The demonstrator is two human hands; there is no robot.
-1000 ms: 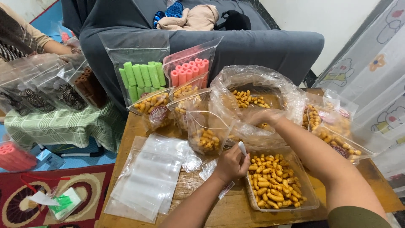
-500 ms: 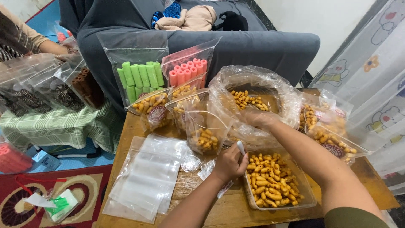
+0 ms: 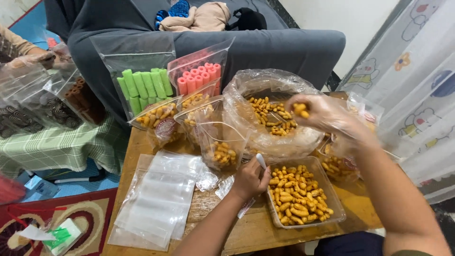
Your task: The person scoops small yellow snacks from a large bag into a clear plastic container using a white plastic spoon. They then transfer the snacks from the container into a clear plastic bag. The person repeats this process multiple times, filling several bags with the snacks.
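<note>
Lifting out of the big bag (image 3: 279,90), the gloved right hand (image 3: 327,114) is pinching snacks (image 3: 300,110) at two o'clock from the small pouch (image 3: 222,142); left hand (image 3: 250,179), nearer, is gripping a white-tipped tool, fingers curled.

A grey sofa (image 3: 284,52) fills the back. Leaning against its front stand a clear bag of green rolls (image 3: 144,85) and, just right of it, a bag of pink rolls (image 3: 199,78). On top of the sofa lies a beige cloth (image 3: 208,16). Left of the sofa a green checked cloth (image 3: 57,147) carries bags of dark snacks (image 3: 28,116). Below that cloth, well away from the sofa, lies a red patterned rug (image 3: 90,213). Right of the sofa hangs a white printed curtain (image 3: 417,95).
</note>
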